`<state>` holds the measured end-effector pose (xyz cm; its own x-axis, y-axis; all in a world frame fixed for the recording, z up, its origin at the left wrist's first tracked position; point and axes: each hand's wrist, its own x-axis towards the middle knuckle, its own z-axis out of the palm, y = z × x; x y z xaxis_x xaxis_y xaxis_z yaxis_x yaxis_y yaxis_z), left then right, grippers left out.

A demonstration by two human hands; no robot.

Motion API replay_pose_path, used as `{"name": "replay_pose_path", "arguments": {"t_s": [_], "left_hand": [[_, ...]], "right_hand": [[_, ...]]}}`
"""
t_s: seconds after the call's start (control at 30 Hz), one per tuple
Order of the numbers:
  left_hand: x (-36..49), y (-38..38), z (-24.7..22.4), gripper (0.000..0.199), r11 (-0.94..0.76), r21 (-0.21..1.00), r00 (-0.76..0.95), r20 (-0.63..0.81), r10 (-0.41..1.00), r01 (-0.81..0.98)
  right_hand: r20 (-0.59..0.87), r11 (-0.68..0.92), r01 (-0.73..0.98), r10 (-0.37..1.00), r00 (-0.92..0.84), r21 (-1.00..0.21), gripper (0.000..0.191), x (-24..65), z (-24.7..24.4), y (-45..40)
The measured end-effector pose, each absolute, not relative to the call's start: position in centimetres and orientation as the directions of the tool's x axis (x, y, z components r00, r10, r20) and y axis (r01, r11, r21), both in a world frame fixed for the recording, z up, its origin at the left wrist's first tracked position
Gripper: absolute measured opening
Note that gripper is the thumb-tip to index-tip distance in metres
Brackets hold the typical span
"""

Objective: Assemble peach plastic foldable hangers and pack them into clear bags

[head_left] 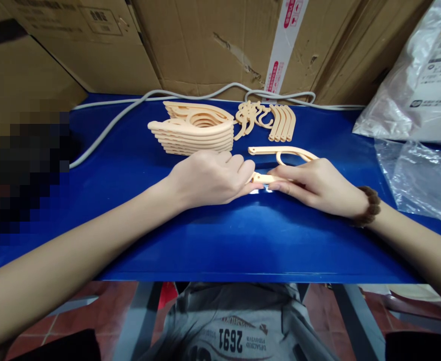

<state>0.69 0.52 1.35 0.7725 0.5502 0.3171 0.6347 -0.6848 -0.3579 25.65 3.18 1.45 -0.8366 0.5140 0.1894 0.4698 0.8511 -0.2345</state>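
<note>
My right hand (318, 185) is closed, pinching a cream plastic hanger piece (262, 178) just above the table. My left hand (213, 178) is closed too, its curled fingers and thumb gripping the left end of the same piece; its grip hides that end. Just behind, a longer hanger arm (267, 150) with a curved loop reaches back to my right hand. Whether it is joined to the held piece is hidden. Beyond my left hand lies a neat stack of cream hanger pieces (194, 133). Small hanger hooks (246, 118) lie in a loose pile beside several bent arm pieces (282, 123) in a row.
The blue table (220, 240) has its front edge close to my body. A grey cable (130, 103) runs along its back, before large cardboard boxes (213, 45). Clear plastic wrapping (419, 175) and a white labelled bag (412, 95) are at the right.
</note>
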Motion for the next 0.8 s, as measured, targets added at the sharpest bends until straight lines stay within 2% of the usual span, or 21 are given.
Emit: {"name": "replay_pose_path", "arguments": {"t_s": [0.17, 0.4, 0.6, 0.8], "left_hand": [[0.44, 0.67, 1.01, 0.051, -0.702, -0.309, 0.763, 0.345, 0.546, 0.642], [0.07, 0.95, 0.87, 0.040, -0.719, -0.303, 0.768, 0.400, 0.500, 0.625], [-0.12, 1.13, 0.85, 0.040, -0.727, -0.245, 0.755, 0.369, 0.542, 0.642], [-0.17, 1.20, 0.64, 0.041, -0.724, -0.248, 0.751, 0.387, 0.534, 0.643]], "right_hand": [[0.199, 0.858, 0.504, 0.514, -0.834, -0.105, 0.049, 25.63, 1.36, 2.95], [0.316, 0.846, 0.516, 0.456, -0.832, 0.135, 0.049, 25.47, 0.81, 2.53], [0.297, 0.835, 0.525, 0.466, -0.834, 0.166, 0.047, 25.32, 0.77, 2.38], [0.295, 0.829, 0.529, 0.467, -0.834, 0.182, 0.050, 25.25, 0.80, 2.24]]}}
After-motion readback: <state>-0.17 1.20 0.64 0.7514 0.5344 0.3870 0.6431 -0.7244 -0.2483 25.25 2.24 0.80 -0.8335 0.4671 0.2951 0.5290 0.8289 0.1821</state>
